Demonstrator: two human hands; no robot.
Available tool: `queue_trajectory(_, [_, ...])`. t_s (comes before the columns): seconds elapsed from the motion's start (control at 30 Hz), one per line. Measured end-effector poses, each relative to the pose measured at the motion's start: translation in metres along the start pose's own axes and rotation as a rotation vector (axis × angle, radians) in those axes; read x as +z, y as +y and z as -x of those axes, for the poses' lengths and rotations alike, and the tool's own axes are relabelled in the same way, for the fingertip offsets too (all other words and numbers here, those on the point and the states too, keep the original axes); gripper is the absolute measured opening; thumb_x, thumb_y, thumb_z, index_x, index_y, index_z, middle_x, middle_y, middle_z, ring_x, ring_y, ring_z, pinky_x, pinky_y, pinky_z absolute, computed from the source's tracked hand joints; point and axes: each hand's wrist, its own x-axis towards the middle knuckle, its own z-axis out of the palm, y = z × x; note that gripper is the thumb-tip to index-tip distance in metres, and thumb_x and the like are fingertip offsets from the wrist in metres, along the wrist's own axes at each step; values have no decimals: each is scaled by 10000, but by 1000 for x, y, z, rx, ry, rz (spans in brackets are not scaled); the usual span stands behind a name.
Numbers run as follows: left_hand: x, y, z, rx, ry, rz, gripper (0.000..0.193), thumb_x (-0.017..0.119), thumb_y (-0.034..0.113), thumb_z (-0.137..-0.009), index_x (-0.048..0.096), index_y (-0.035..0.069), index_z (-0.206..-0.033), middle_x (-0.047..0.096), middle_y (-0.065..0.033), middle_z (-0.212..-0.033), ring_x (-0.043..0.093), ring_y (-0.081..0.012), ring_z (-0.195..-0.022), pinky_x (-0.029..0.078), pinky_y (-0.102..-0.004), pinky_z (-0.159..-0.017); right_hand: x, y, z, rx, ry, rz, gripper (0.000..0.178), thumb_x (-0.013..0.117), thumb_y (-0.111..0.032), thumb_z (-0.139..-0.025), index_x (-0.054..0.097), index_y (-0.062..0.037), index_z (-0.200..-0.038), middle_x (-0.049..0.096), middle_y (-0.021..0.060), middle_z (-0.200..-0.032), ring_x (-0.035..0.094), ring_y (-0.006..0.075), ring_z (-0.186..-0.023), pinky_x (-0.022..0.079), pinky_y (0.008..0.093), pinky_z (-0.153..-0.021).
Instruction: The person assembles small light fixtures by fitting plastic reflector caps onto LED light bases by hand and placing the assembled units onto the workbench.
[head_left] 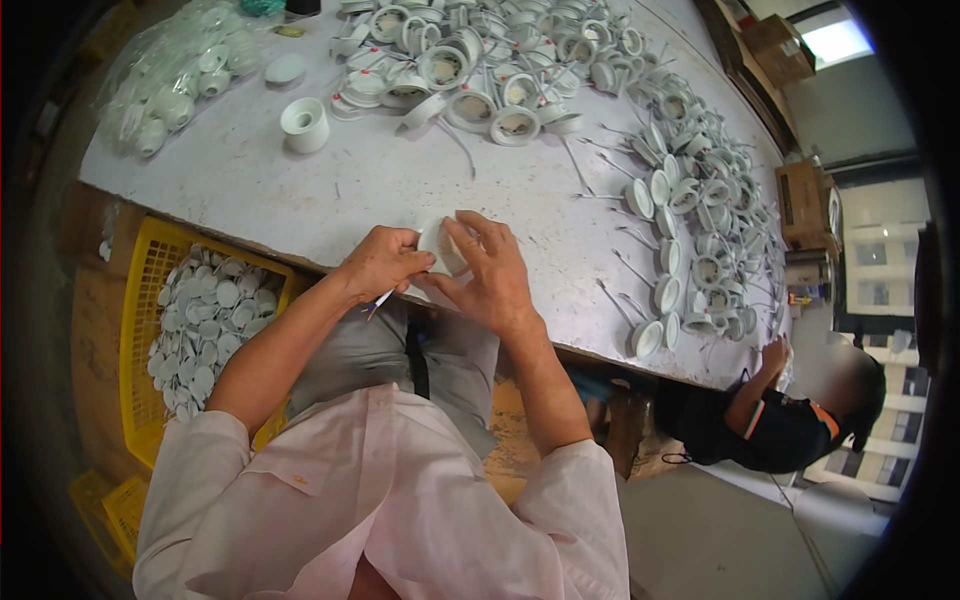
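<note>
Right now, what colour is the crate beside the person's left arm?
Yellow; the crate shows best in the head view.

**A small assembly workshop**

The place looked like a light-fitting assembly workshop. A long grey worktable (300, 190) was covered with dozens of identical round white lamp housings (520, 90), many trailing thin wires. A clear bag of white parts (175, 75) lay at one corner, and a yellow plastic crate (145, 300) of white discs stood beside the table. Cardboard boxes (805, 200) were stacked nearby, and another worker (780, 420) sat at what seemed the table's far side.
</note>
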Motion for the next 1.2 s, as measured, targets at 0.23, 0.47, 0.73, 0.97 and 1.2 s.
queue_trajectory(0.23, [56,3,-45,-69,-193,94,231,621,169,-896,608,-43,-988,640,-84,-729,483,-52,-460,374,-182,-409,-45,35,25,159,-5,121,614,816,-217,-593,609,-73,-1153,560,137,-1177,560,331,-1000,477,401,-846])
queue_trajectory(0.47, [65,-4,-49,158,-79,-132,381,607,169,-909,526,-70,-1195,642,-165,-1080,637,-158,-897,508,-242,-634,-111,119,56,327,280,333,553,785,-204,-644,603,-56,-1144,602,161,-1139,576,346,-1037,472,411,-884])
queue_trajectory(0.73, [45,-22,-38,213,-109,-59,238,544,58,-927,557,-43,-1142,661,-122,-1008,654,-187,-978,500,-226,-619,-155,187,62,570,227,644,513,730,-330,-682,636,-57,-1105,634,174,-1087,535,362,-1072,401,443,-957])
queue_trajectory(0.97, [42,-23,-37,225,-125,-32,225,539,53,-930,561,-35,-1135,658,-118,-1020,657,-198,-977,501,-219,-618,-153,201,58,631,199,655,510,722,-334,-687,641,-59,-1109,636,170,-1095,533,357,-1084,402,443,-959])
queue_trajectory(1.2, [41,-27,-38,257,-138,2,212,529,47,-932,558,-39,-1124,652,-125,-1062,658,-213,-978,509,-223,-623,-152,204,65,648,163,640,506,712,-336,-700,643,-49,-1111,631,168,-1112,535,353,-1090,399,437,-968])
